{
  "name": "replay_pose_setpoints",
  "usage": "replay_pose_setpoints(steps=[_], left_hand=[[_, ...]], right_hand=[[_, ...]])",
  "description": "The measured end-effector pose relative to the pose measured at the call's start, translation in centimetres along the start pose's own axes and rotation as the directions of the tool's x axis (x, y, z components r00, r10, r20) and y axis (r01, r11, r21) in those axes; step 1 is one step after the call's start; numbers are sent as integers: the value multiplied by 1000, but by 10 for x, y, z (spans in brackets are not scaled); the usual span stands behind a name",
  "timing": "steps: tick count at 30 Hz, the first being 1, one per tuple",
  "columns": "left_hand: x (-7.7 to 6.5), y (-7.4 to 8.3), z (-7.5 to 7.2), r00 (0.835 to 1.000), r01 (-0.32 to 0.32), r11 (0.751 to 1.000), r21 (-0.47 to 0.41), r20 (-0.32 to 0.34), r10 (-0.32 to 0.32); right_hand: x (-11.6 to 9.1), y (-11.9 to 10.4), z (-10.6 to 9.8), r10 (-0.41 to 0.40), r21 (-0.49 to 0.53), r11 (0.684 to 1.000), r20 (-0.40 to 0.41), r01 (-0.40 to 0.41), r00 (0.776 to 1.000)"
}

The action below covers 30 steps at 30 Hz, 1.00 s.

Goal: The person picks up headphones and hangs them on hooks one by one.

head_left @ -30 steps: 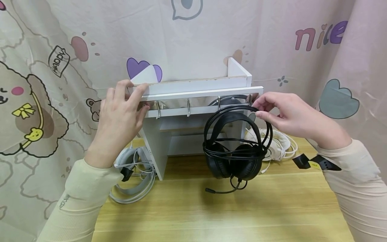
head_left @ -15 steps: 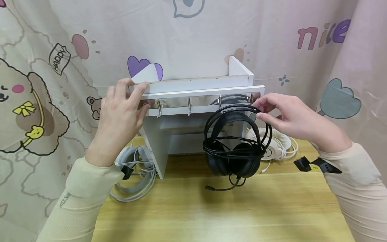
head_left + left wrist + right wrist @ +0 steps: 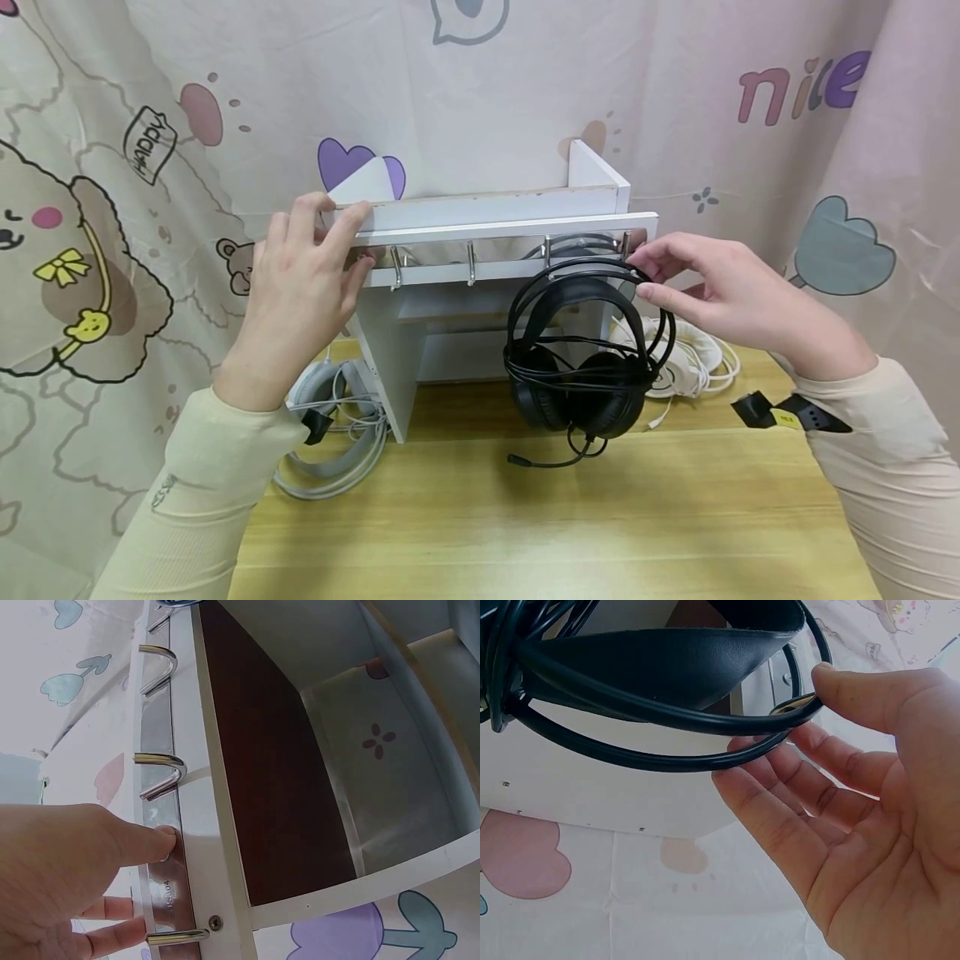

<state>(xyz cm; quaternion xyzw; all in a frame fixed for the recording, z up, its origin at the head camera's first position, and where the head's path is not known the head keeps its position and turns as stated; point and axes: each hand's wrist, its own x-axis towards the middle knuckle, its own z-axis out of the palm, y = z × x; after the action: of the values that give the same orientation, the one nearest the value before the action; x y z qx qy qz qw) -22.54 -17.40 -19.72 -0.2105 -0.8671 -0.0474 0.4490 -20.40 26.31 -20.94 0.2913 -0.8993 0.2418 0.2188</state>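
A black headset (image 3: 611,400) with a boom microphone and a bundled cable hangs at the right end of the metal hook strip (image 3: 161,889) on a white desk shelf (image 3: 386,358). My right hand (image 3: 712,283) pinches its thin outer headband (image 3: 697,724) between thumb and fingertips. In the right wrist view, a hook end (image 3: 791,705) shows right at the band. At the shelf's left end, my left hand (image 3: 296,275) grips the strip's board, thumb on the metal face and fingers over the top edge. Bare hooks (image 3: 471,262) line the strip between my hands.
Light grey headphones (image 3: 337,475) with coiled cable lie on the wooden table (image 3: 450,525) left of the shelf. White headphones (image 3: 678,367) with cable lie at its right. A printed curtain (image 3: 480,108) hangs behind.
The headset's ear cups and microphone have swung up slightly. Both hands keep their holds in nearly the same places.
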Motion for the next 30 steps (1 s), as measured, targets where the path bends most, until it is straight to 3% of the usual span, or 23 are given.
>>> replay_pose_setpoints(steps=[17, 30], left_hand=[[-1, 0, 1, 1000, -2, 1000, -2, -13, 2], [-1, -1, 1, 1000, -5, 1000, 1, -12, 5]], right_hand=[[-5, 11, 2, 34, 54, 998, 5, -34, 999], [-16, 29, 2, 107, 106, 988, 19, -108, 994]])
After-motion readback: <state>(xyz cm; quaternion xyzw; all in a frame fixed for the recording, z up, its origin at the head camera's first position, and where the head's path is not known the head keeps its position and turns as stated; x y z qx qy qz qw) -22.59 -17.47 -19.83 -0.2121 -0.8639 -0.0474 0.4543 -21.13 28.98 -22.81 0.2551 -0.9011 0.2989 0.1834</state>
